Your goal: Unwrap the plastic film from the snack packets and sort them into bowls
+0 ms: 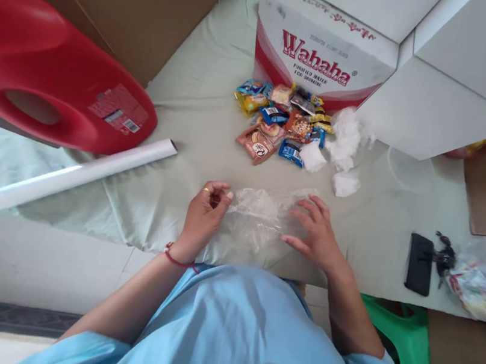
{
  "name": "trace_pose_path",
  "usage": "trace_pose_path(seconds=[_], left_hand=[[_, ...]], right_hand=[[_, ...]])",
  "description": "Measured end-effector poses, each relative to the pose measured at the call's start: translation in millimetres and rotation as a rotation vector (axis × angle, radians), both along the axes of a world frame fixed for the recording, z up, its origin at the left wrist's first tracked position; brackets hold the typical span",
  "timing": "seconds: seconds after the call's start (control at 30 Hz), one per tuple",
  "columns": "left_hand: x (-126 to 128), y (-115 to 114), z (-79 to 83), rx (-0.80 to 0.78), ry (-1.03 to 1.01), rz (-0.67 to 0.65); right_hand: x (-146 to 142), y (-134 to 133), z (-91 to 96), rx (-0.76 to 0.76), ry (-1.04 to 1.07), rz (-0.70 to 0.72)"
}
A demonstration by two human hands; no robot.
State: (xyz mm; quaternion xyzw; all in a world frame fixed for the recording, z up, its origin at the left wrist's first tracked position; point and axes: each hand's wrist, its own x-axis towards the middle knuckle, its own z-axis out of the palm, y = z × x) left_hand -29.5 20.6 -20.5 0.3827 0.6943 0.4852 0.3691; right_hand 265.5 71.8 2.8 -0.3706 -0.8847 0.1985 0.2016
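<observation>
A clear plastic bag (260,218) lies crumpled on the pale cloth-covered surface (189,113) right in front of me. My left hand (204,216) pinches the bag's left edge between thumb and fingers. My right hand (315,232) lies flat on the bag's right side with its fingers spread. Beyond the bag sits a heap of several small snack packets (279,123), and white crumpled paper pieces (344,145) lie just to their right.
A large red plastic jug (49,74) lies at the left, with a white roll (75,172) beside it. A Wahaha carton (317,50) and white boxes (461,68) stand behind. A black phone (419,264), keys and a filled plastic bag (484,276) are at the right. A green stool (402,339) stands below.
</observation>
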Motion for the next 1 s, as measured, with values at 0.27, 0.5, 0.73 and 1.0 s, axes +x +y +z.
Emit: trace_pose_path(seconds=[0.27, 0.5, 0.73, 1.0], left_hand=[[10, -49, 7.2, 0.57, 0.631, -0.072], [14, -53, -16.7, 0.368, 0.78, -0.731], [-50, -52, -16.8, 0.261, 0.789, -1.009], [-66, -57, -11.7, 0.333, 0.884, -0.766]], right_hand=[[-31, -12, -3.7, -0.335, 0.063, -0.157], [-36, -4, 28.0, -1.055, 0.431, -0.227], [-16, 80, 26.4, -0.89, 0.394, -0.316], [-33, 77, 39.9, -0.649, 0.126, -0.037]])
